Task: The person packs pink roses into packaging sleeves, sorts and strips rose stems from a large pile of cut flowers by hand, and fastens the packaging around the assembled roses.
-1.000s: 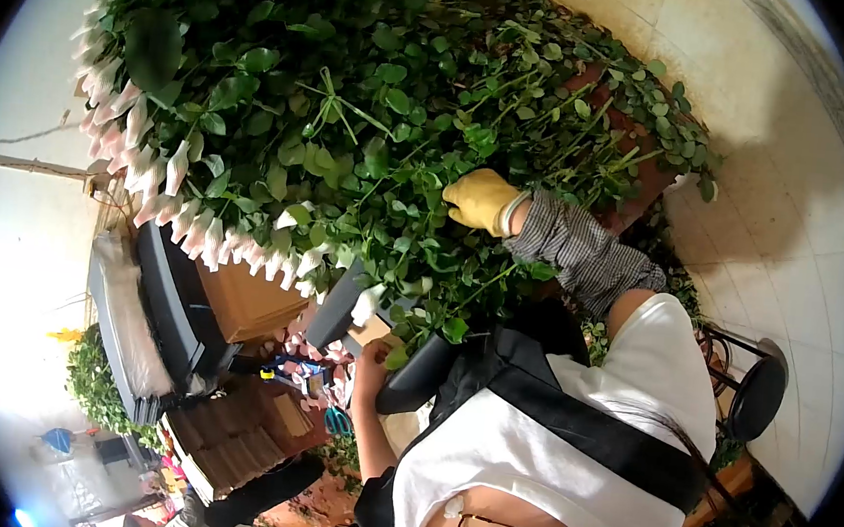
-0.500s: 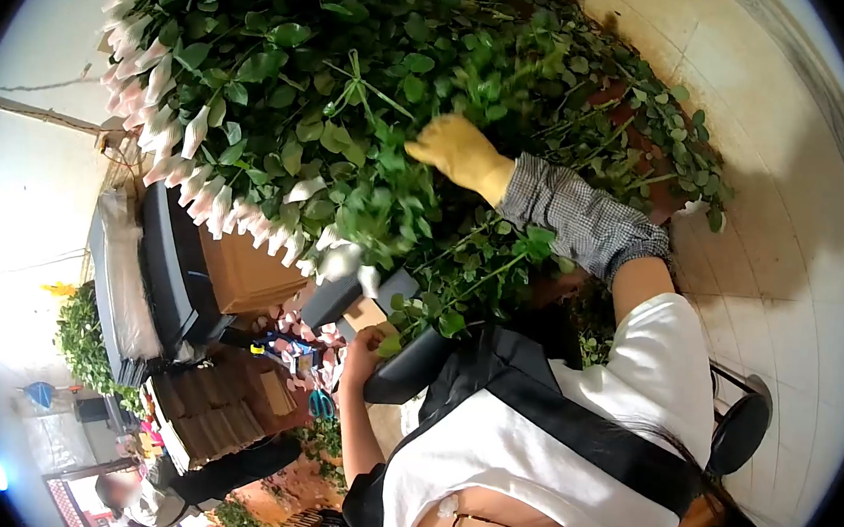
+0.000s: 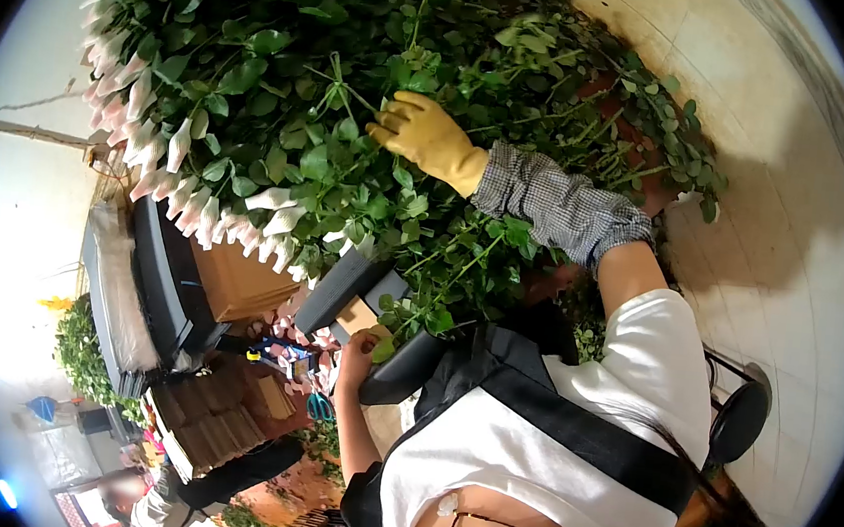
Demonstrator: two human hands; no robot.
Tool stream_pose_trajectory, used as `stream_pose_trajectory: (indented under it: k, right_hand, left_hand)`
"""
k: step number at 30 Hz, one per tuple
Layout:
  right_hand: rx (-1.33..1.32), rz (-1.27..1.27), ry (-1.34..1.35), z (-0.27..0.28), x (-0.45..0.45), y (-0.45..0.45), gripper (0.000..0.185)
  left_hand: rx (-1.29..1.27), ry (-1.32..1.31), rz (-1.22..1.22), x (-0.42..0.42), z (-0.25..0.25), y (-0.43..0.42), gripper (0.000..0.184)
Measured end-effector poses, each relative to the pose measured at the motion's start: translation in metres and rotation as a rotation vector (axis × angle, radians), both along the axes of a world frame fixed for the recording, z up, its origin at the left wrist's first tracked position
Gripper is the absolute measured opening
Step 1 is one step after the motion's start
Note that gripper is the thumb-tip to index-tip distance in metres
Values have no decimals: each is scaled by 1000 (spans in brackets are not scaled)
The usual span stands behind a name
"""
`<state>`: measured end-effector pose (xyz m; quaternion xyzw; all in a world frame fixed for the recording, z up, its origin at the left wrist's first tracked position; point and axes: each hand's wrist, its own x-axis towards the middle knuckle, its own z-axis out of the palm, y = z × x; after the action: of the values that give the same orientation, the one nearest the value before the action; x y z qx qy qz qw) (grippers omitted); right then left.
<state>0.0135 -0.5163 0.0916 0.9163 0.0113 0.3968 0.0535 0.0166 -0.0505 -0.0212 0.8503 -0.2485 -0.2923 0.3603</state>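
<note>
My right hand (image 3: 427,144), in a yellow glove, is over the large heap of leafy green stems (image 3: 289,61), fingers apart, resting on or just above the leaves. White netted flower heads (image 3: 285,219) lie to its lower left. My bare left hand (image 3: 358,350) is curled beside a small brown cardboard piece (image 3: 356,316) and a green leaf. Its fingers are closed, but what they grip is hidden. More leafy stems (image 3: 472,268) lie between my two hands.
Pale netted flower heads (image 3: 186,208) line the heap's left edge. Stacked cardboard (image 3: 202,420), a dark box (image 3: 166,266) and teal scissors (image 3: 320,407) stand lower left. Another person (image 3: 160,507) is beyond. A black stool (image 3: 739,422) is at right.
My gloved right hand has moved left across the heap and its fingers have spread. A blurred leafy stem with a white head near it now lies still on the heap. My left hand has barely moved.
</note>
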Motion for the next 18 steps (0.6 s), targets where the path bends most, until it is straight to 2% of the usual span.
stream_pose_trajectory:
  k: [1,3,5,7,8,9,11,12,14,15,17,18]
  right_hand:
    - [-5,11,139,2,-3,2,42]
    - [93,-32,185,-13,4,8,53]
    - [100,35,394,-19,0,10,79]
    - [132,33,653,-37,5,13,86]
    - [42,-15,694,-59,11,16,87]
    - [-106,-123,750,-109,26,19,83]
    - [-193,-187,983,-83,0,35,71]
    - [-225,-181,1016,-83,-6,37,69]
    - [-233,-148,913,-83,-23,34,57]
    - [-241,-154,921,-84,-25,29,57]
    - [-212,-57,1003,-84,-23,16,39]
    - [-216,-26,963,-75,-21,15,33]
  left_hand:
    - [19,-27,-7,-1,2,-1,17]
    - [41,-52,-11,-2,4,-1,17]
    - [35,-45,-6,-2,3,0,18]
    - [90,-9,-22,-4,14,-3,21]
    - [141,25,-43,-3,20,-6,24]
    - [139,18,-33,-3,21,-8,24]
    - [10,-51,-18,-7,21,-8,18]
    - [36,-63,-16,-9,24,-10,18]
    - [46,-58,-7,-9,22,-10,18]
    - [64,-63,-5,-8,21,-10,18]
    - [52,-84,-32,-8,16,-12,17]
    - [65,-74,-32,-9,22,-13,17]
